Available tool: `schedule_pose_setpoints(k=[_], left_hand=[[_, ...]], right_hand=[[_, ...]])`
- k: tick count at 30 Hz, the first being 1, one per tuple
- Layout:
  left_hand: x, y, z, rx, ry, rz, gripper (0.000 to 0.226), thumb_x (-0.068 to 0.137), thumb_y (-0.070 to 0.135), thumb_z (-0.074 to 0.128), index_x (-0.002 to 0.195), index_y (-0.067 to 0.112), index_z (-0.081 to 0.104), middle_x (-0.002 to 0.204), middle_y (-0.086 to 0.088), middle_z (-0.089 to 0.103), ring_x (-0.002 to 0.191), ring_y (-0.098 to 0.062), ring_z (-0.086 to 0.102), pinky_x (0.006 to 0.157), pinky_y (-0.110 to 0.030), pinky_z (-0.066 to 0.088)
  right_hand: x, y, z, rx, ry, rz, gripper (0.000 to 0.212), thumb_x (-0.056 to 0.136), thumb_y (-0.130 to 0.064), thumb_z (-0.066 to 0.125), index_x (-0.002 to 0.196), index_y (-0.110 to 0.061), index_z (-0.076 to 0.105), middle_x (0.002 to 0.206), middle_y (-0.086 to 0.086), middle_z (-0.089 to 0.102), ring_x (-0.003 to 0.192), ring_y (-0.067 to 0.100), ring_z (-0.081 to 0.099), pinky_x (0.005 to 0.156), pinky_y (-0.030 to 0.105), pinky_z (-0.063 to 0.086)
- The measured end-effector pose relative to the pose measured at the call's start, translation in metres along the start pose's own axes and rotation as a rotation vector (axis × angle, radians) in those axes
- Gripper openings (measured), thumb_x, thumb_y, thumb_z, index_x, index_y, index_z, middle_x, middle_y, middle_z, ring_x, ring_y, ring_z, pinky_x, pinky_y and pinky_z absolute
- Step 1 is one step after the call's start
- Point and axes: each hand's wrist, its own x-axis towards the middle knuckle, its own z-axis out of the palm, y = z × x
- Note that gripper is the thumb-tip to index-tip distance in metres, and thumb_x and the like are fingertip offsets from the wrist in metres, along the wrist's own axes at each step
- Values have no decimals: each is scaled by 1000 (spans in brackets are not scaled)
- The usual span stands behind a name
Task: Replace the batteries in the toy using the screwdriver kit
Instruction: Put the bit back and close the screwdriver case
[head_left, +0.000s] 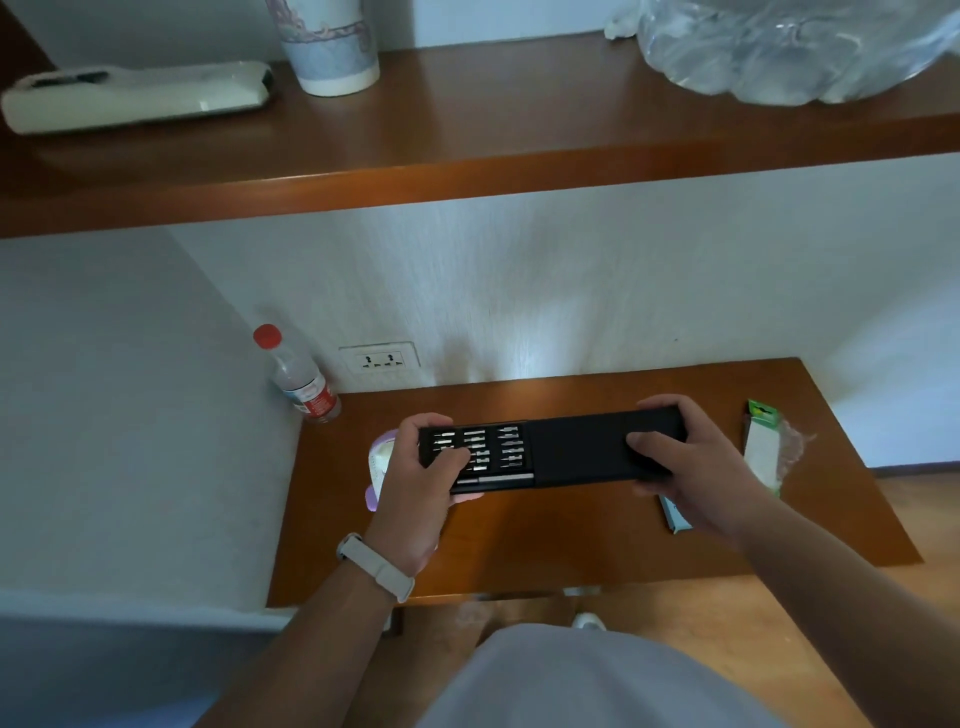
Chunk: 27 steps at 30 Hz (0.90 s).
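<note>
One screwdriver kit (571, 452) is held over the wooden surface (545, 540) between two hands. Its tray (501, 447) is slid out to the left and shows three columns of bits, with one driver handle along the near edge. The left hand (421, 483) grips the tray end, thumb curled onto the bits. The right hand (691, 462) clasps the black sleeve, thumb on top. One purple-and-white toy (378, 462) lies on the surface under the left hand. One green-topped pack (761, 447) lies at the right, and one bottle (301, 379) stands at the back left.

black screwdriver kit (582, 449) slid half open, purple-white toy (378, 460) just left.
</note>
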Motion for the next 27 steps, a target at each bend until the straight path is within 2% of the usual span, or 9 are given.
schedule_pose_setpoints(k=[2, 5, 8, 10, 13, 19, 27], left_hand=[[1, -2, 5, -24, 13, -10, 29, 92, -1, 59, 112, 21, 56, 108, -12, 62, 91, -27, 71, 51, -23, 54], [3, -5, 15, -53, 20, -23, 30, 91, 1, 61, 109, 24, 57, 111, -12, 63, 100, -29, 69, 65, -34, 61], [4, -6, 30, -63, 23, -17, 32, 81, 14, 67, 108, 29, 58, 110, -11, 63, 102, -30, 68, 73, -42, 62], [7, -5, 39, -66, 32, 0, 33, 74, 20, 67, 103, 34, 60, 108, -9, 64, 98, -27, 70, 71, -41, 62], [14, -2, 46, -85, 2, 7, 30, 73, 21, 66, 97, 39, 62, 107, -8, 64, 95, -22, 71, 67, -35, 60], [20, -3, 50, -120, 18, -31, 44, 73, 25, 72, 114, 25, 56, 113, -13, 62, 101, -29, 69, 70, -38, 60], [26, -6, 54, -114, 38, -44, 53, 68, 22, 79, 115, 22, 55, 113, -14, 61, 104, -32, 68, 75, -44, 61]], right_hand=[[1, -2, -3, 28, -6, 12, 26, 87, -14, 73, 101, -33, 63, 114, 13, 57, 85, 27, 73, 58, 31, 58], [1, -4, -4, 37, -21, 14, 25, 88, -14, 72, 101, -32, 62, 114, 15, 57, 87, 26, 73, 58, 30, 58], [3, -3, -1, 6, -50, 4, 25, 88, -16, 72, 101, -35, 60, 115, 14, 56, 90, 24, 72, 63, 32, 59], [4, -5, -2, -2, -31, -11, 25, 89, -17, 71, 101, -35, 60, 116, 14, 56, 91, 24, 71, 64, 32, 59], [8, -11, -7, -13, -8, -32, 24, 89, -18, 71, 101, -36, 60, 114, 11, 57, 92, 22, 71, 63, 30, 59], [14, -18, -8, -13, -18, -47, 29, 90, -15, 69, 111, -28, 55, 113, 10, 56, 95, 27, 68, 63, 29, 58], [23, -20, -1, -81, -34, -37, 32, 91, -15, 68, 116, -26, 51, 115, 10, 55, 95, 26, 68, 65, 28, 58]])
